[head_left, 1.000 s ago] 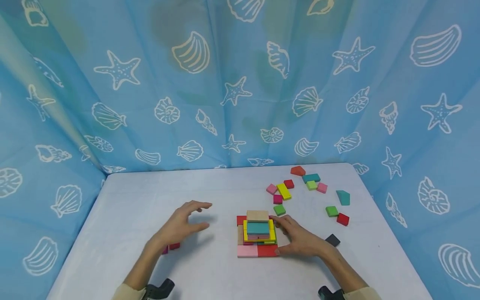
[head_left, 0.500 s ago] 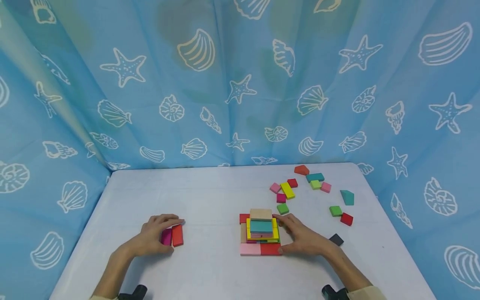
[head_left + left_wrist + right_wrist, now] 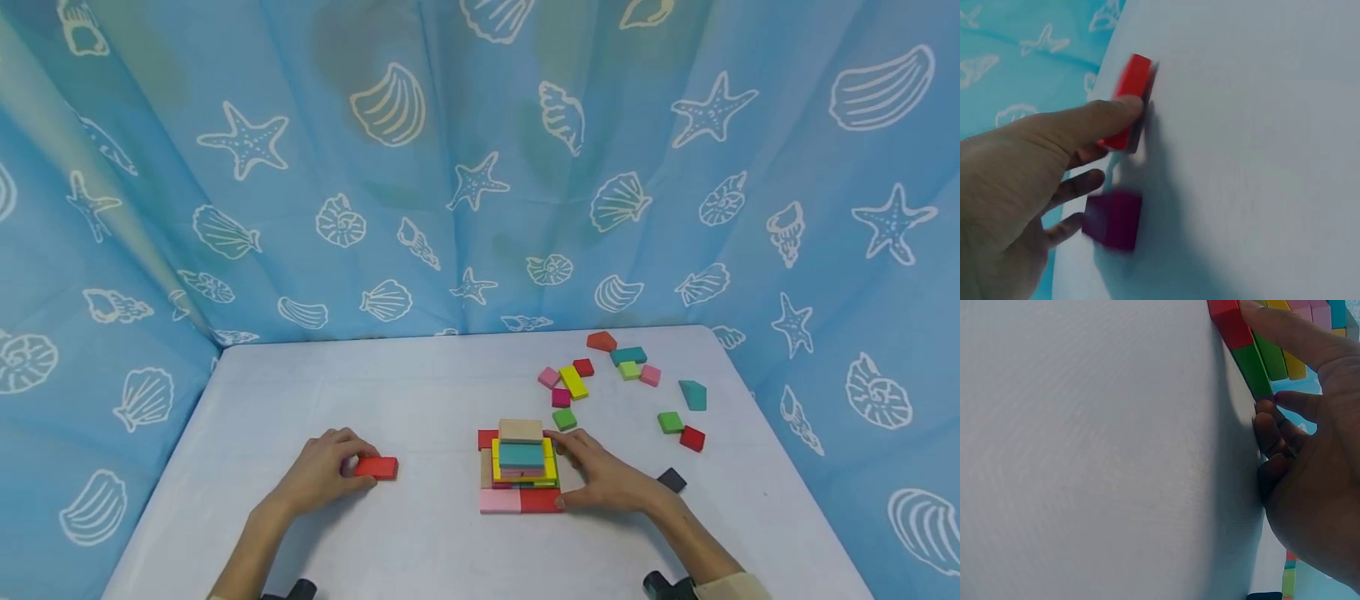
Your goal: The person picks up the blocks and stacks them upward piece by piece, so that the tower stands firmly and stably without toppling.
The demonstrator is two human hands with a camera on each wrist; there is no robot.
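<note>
My left hand (image 3: 318,475) pinches a red rectangular block (image 3: 378,468) between thumb and fingers, low over the table left of centre. In the left wrist view a blurred magenta block (image 3: 1113,219) sits near the lower fingers of that hand; from above it is mostly hidden. Centre right stands a layered stack of coloured blocks (image 3: 521,455), with a beige block (image 3: 521,430) on top. My right hand (image 3: 607,483) rests at its right side, thumb by the red corner block (image 3: 1232,325) and fingers near the far end of a green block (image 3: 1252,369).
Behind and right of the stack lie several loose blocks, among them a yellow one (image 3: 573,382), a teal one (image 3: 693,395) and a red one (image 3: 692,438). A dark block (image 3: 672,480) lies beside the right forearm. A blue shell-print curtain (image 3: 450,208) borders the white table (image 3: 420,383).
My left hand first reached down and left to the red and magenta blocks. Now it has shifted slightly right, and the red block has turned sideways. The right hand stays at the stack.
</note>
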